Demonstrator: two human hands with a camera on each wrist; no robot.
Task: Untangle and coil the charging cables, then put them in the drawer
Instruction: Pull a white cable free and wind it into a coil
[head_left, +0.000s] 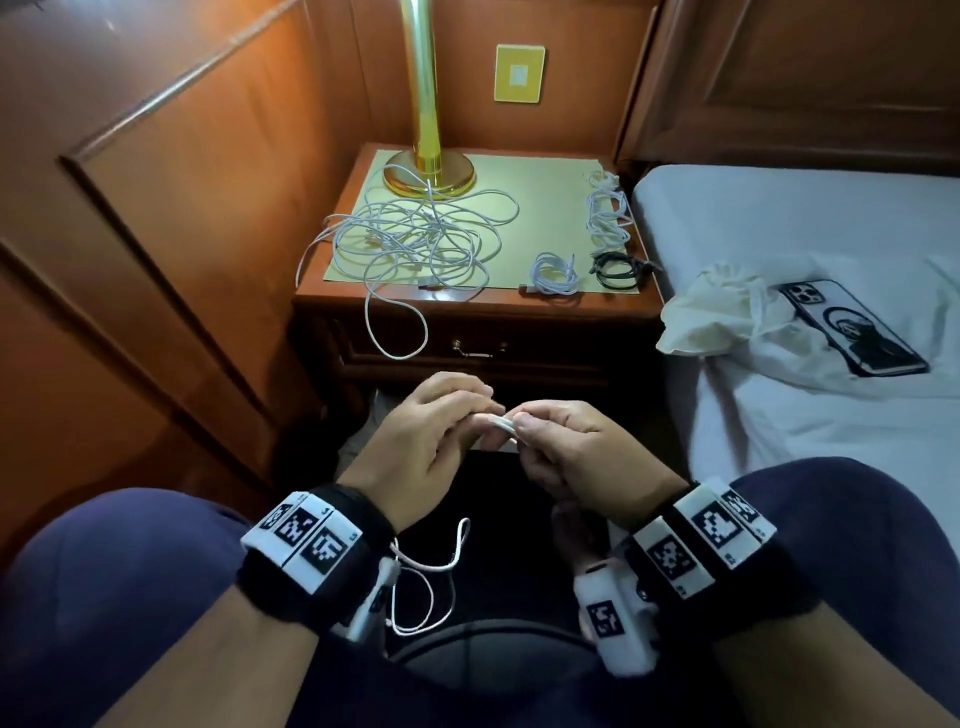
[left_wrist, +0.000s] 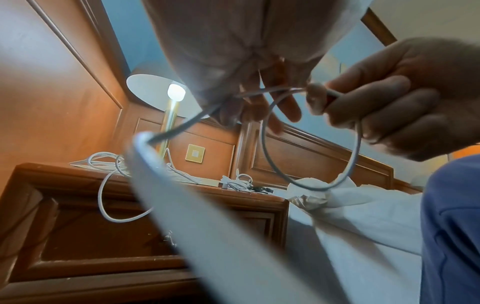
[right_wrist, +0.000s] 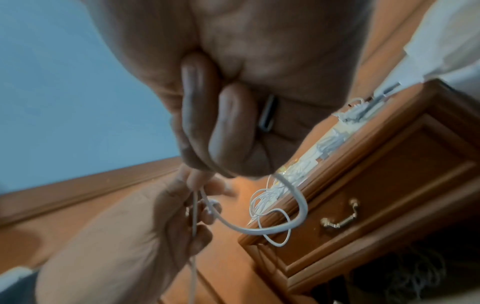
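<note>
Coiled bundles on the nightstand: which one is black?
The black bundle at the front right corner, beside the bed; the other coils are white.

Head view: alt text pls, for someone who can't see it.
Both hands, left hand and right hand, hold a white cable between them above the lap. Ahead, a nightstand carries a tangled heap of white cables, several coiled cables and a brass lamp; its drawer is closed.

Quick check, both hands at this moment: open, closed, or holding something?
Left hand: closed, fingers curled round the white cable.
Right hand: closed, pinching the same white cable, a loop hanging below its grip.
</note>
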